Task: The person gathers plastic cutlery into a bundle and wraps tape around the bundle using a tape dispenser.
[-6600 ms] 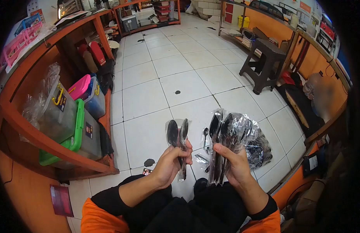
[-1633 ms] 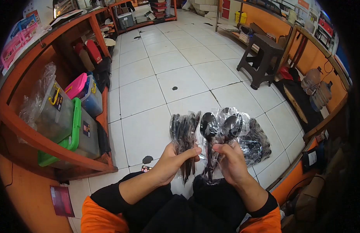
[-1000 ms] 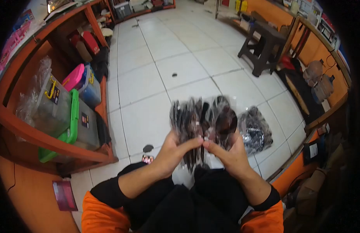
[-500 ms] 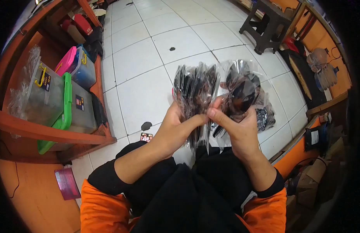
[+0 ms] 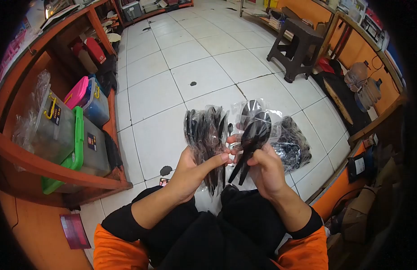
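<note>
Several black spoons in clear plastic wrap (image 5: pixel 206 130) stand upright in a bundle, with my left hand (image 5: pixel 192 173) closed round their lower part. Beside them, my right hand (image 5: pixel 264 168) grips a few wrapped black spoons (image 5: pixel 255 130), their bowls up and their handles slanting down to the left. The fingertips of both hands are close together between the two bundles. On the floor behind my right hand lies a pile of black items in clear plastic (image 5: pixel 291 146), partly hidden by that hand.
Plastic boxes (image 5: pixel 94 141) with green and pink lids fill the orange shelf (image 5: pixel 89 189) at left. A dark stool (image 5: pixel 296 47) stands on the tiled floor (image 5: pixel 159 105) at the upper right. Large clear bottles (image 5: pixel 366 90) and a black pouch (image 5: pixel 359 166) are at right.
Over the last second, the two bundles came together and moved apart again. The spoons in my right hand have turned from upright to slanting, and the view has tilted down and back up.
</note>
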The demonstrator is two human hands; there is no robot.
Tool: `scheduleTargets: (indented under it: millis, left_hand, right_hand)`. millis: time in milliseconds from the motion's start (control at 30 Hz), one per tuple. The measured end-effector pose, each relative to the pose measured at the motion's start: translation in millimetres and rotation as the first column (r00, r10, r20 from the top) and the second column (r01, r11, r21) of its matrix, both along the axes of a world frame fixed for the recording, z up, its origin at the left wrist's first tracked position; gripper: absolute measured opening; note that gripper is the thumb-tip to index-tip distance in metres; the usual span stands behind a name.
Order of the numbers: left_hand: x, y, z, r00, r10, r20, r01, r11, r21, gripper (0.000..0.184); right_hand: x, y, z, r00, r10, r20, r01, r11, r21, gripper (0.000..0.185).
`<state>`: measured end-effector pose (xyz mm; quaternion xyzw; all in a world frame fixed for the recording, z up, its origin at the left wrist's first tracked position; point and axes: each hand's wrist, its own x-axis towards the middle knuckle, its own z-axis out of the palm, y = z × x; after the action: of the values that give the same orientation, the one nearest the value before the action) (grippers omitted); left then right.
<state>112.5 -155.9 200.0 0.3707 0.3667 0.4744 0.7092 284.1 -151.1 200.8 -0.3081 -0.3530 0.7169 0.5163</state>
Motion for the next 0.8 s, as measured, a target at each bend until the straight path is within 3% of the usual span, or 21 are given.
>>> scheduleTargets:
  millis: [100, 167, 200, 333, 400, 567, 667, 767, 800]
  left_hand:
    - [-2, 1, -4, 0.998, 0.009, -0.057, -0.008, 1.0, 0.016, 0.034]
    - [-2, 1, -6, 0.997, 0.043, -0.07, -0.04, 0.999, 0.036, 0.039]
    - [-2, 1, -8, 0.995, 0.041, -0.091, -0.036, 0.998, 0.051, 0.042]
    - [-1, -3, -11, 0.978, 0.014, -0.209, 0.017, 0.99, 0.143, 0.048]
    - [2, -8, -6, 0.966, 0.027, -0.257, 0.033, 0.974, 0.224, 0.049]
    - [-2, -4, -9, 0.979, 0.015, -0.203, 0.015, 0.989, 0.145, 0.046]
    - [-6, 0, -3, 0.998, 0.013, -0.054, -0.011, 1.0, 0.027, 0.034]
    - [-6, 0, 4, 0.997, 0.045, 0.07, -0.039, 0.997, -0.073, 0.028]
    - [-6, 1, 2, 0.998, 0.041, 0.043, -0.039, 0.998, -0.059, 0.029]
  right_hand:
    - [-4, -1, -3, 0.993, -0.069, 0.094, 0.067, 0.998, 0.021, 0.038]
    - [-7, -1, 1, 0.977, -0.111, 0.184, 0.098, 0.992, 0.078, 0.037]
    - [-6, 1, -1, 0.985, -0.125, 0.123, 0.118, 0.991, 0.061, 0.036]
    - [-8, -3, -3, 0.915, -0.22, 0.337, 0.175, 0.972, 0.159, 0.04]
    - [-9, -4, -2, 0.935, -0.185, 0.303, 0.151, 0.98, 0.132, 0.043]
    - [-9, -6, 2, 0.962, -0.067, 0.265, 0.055, 0.997, 0.052, 0.046]
    - [-3, -2, -3, 0.992, -0.03, -0.12, 0.016, 0.993, -0.115, 0.044]
    - [-3, -2, -3, 0.995, 0.021, -0.1, -0.019, 0.999, 0.029, 0.036]
    - [-4, -2, -1, 1.0, -0.013, -0.021, 0.014, 0.999, 0.039, 0.036]
